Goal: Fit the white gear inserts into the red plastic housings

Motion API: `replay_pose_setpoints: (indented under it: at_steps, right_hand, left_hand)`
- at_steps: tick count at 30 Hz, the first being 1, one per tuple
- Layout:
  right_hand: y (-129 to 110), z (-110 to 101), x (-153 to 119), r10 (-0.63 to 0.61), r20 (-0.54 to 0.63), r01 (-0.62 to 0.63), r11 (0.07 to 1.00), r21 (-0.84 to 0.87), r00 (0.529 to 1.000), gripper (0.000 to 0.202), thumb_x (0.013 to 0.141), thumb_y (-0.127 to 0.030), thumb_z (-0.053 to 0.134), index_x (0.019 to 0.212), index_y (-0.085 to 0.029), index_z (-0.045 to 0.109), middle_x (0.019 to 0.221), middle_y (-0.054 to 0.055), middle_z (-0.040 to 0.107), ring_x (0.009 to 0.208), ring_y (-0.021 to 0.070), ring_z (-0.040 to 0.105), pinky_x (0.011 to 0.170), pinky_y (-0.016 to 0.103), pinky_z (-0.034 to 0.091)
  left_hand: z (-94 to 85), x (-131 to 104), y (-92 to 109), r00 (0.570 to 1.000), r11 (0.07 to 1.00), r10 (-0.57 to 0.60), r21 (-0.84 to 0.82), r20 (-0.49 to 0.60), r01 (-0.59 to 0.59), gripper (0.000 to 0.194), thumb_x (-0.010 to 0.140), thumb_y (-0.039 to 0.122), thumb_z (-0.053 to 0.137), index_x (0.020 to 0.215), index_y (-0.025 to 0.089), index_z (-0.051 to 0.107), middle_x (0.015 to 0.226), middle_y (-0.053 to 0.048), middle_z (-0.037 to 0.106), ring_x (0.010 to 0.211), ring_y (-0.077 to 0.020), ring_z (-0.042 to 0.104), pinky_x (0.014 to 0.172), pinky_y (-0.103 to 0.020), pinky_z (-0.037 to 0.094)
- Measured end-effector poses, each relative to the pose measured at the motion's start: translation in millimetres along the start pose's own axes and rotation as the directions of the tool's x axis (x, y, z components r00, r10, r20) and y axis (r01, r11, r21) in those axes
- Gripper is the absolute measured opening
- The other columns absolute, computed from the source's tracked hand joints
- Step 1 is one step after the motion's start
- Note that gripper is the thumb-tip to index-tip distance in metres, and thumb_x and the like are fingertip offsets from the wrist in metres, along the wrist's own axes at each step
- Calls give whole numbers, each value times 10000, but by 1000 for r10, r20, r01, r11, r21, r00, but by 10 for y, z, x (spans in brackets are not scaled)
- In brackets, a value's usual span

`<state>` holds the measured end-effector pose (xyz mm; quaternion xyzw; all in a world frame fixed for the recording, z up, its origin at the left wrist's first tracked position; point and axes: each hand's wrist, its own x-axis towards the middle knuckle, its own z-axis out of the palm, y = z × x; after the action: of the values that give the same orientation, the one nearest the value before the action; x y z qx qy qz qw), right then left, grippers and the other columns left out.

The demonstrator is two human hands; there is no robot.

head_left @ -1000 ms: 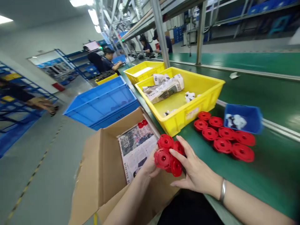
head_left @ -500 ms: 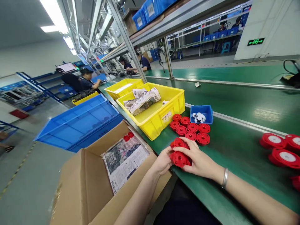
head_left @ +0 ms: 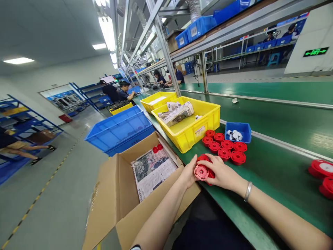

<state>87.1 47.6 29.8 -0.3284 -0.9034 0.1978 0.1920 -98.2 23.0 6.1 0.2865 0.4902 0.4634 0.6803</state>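
Both hands hold red round parts together over the front edge of the green bench. My left hand grips them from the left, and my right hand wraps round them from the right and above. My fingers hide part of the held stack. Just beyond the hands, several red round parts stand in a cluster. Behind that cluster a small blue bin holds white pieces.
Left of the bench is an open cardboard box with newspaper and two red parts. A yellow crate holds crumpled paper. Blue crates are farther left. More red parts lie at right. People work behind.
The view has turned left, so the scene sits farther right. The held red parts have been tilted, and the front one now shows its round face more fully.
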Motion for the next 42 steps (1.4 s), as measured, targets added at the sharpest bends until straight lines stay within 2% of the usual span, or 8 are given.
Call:
replay_pose_setpoints:
  at_steps: [6, 10, 15, 19, 24, 29, 37, 42]
  right_hand:
    - [31, 91, 40, -72, -149, 54, 991, -123, 986, 618, 806, -173, 708, 1394, -291, 557, 1404, 145, 489, 1267, 347, 479, 1024, 529, 519]
    - [41, 155, -3, -10, -193, -31, 978, -208, 981, 614, 837, -233, 713, 1426, -250, 541, 1410, 185, 468, 1284, 390, 447, 1010, 559, 522]
    - [-21, 134, 34, 80, -181, -119, 970, -214, 980, 583, 836, -280, 735, 1386, -173, 575, 1386, 226, 508, 1265, 394, 485, 981, 529, 549]
    - [-63, 122, 87, 98, -195, -141, 965, -222, 976, 545, 835, -308, 746, 1343, -174, 602, 1365, 220, 540, 1243, 392, 524, 879, 469, 608]
    - [-7, 202, 80, 89, -212, -135, 967, -216, 973, 522, 907, -359, 677, 1378, -166, 565, 1457, 246, 482, 1331, 427, 464, 923, 530, 588]
    - [120, 275, 33, -21, -277, -31, 983, -183, 961, 589, 919, -305, 628, 1430, -61, 466, 1494, 262, 446, 1412, 402, 385, 1026, 522, 551]
    - [182, 265, -58, -130, -323, 89, 986, -139, 937, 641, 914, -261, 578, 1476, -33, 369, 1549, 262, 369, 1484, 384, 278, 1147, 571, 432]
    - [154, 308, -33, -115, -294, 61, 980, -188, 949, 695, 898, -300, 604, 1473, 19, 376, 1588, 300, 293, 1521, 412, 184, 1140, 565, 433]
  left_hand:
    - [46, 242, 14, 948, 962, 259, 144, -188, -234, 542, 786, 646, 697, 1036, 166, 703, 993, -57, 712, 940, -196, 652, 874, -299, 498]
    - [2, 400, 102, 931, 915, 339, 280, -137, -292, 330, 777, 484, 734, 927, 191, 752, 992, -41, 723, 970, -206, 641, 937, -307, 477]
    - [-15, 540, 219, 920, 846, 386, 424, -71, -323, 238, 768, 404, 708, 844, 190, 776, 955, -60, 736, 987, -225, 643, 950, -324, 477]
    - [-39, 561, 246, 901, 801, 432, 475, -40, -363, 328, 791, 439, 683, 960, 167, 754, 926, -79, 738, 894, -218, 675, 870, -336, 510]
    - [-34, 315, 98, 822, 714, 566, 538, -67, -448, 448, 975, 512, 441, 1204, 199, 666, 1287, -119, 660, 1194, -230, 616, 1061, -385, 444]
    - [35, 128, -35, 801, 600, 597, 635, 49, -486, 372, 910, 406, 632, 1238, 239, 682, 1399, -102, 600, 1362, -248, 491, 1219, -403, 274]
    - [179, 194, 137, 809, 440, 564, 768, 166, -465, 437, 861, 209, 619, 1292, 265, 666, 1395, -99, 592, 1347, -272, 493, 1201, -442, 304]
    - [244, 308, 210, 820, 482, 569, 785, 59, -390, 369, 807, 177, 634, 1160, 249, 712, 1201, -98, 650, 1147, -271, 593, 1092, -436, 415]
